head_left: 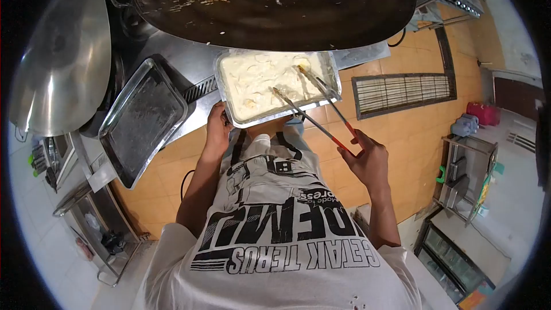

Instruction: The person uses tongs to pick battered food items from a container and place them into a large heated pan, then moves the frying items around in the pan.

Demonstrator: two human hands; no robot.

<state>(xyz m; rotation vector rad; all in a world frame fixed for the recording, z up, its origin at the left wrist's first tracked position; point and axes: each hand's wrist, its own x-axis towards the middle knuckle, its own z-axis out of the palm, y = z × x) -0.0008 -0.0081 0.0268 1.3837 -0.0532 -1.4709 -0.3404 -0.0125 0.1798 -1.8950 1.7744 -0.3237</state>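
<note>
Evidently the left hand (216, 123) is clamped on a corner of the tray (270, 119) just below the wok (270, 20); the right hand (368, 158) grips tongs (313, 120), 2 tips apart in pale batter (247, 74). With 1 hand steadying, pressing hard could tip it.

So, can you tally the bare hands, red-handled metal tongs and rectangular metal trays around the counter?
Bare hands: 2 (left hand, right hand)
Red-handled metal tongs: 1 pair
Rectangular metal trays: 2 (silver tray with pale creamy mixture, dark shiny tray)
Total: 5
</note>
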